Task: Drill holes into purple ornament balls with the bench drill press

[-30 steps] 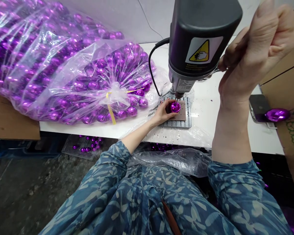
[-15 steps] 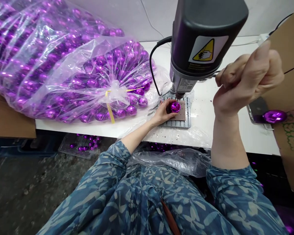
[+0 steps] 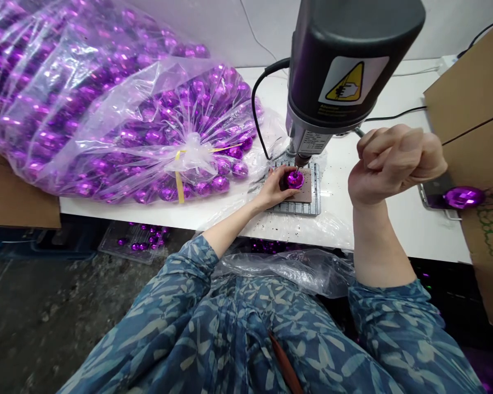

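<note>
Tightly, the left hand clamps a purple bauble, the right fist raised apart.

We count one left hand and one right hand, both belonging to one person. We count one drill press and one wire rack beneath it. We count one purple bauble under the drill bit, and one loose purple bauble at right, with one phone just beside it. We count one large plastic bag at left, its baubles too many to count, and one clear tray below the table at near left.
</note>
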Tool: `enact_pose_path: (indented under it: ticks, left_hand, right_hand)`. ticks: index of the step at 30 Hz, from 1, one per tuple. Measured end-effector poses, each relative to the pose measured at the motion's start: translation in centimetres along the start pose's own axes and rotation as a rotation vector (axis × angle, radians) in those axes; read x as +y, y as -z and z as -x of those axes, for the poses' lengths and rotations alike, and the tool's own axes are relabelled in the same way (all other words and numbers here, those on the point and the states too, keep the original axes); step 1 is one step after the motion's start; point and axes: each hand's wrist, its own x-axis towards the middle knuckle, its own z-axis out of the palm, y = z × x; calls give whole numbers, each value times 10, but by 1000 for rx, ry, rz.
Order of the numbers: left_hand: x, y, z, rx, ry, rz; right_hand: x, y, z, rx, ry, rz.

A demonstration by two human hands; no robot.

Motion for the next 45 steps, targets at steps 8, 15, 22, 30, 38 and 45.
enact_pose_path:
  ticks: [8, 15, 22, 30, 38, 45]
  left_hand:
    - [2, 1, -1, 15, 4, -18]
    - [2, 0, 0, 24, -9, 1]
    - [2, 0, -3, 21, -1, -74]
    - [3, 2, 0, 16, -36, -100]
    - [-6, -2, 1, 93, -49, -30]
    - [9, 10, 87, 163, -222, -47]
  right_hand:
    - [23, 20, 21, -81, 172, -32]
    - [43, 33, 37, -78, 124, 24]
    - [28, 25, 34, -44, 71, 122]
    - [-19, -22, -34, -14, -157, 113]
    - [-10, -43, -88, -109, -447, 128]
    - [-10, -41, -86, -111, -471, 37]
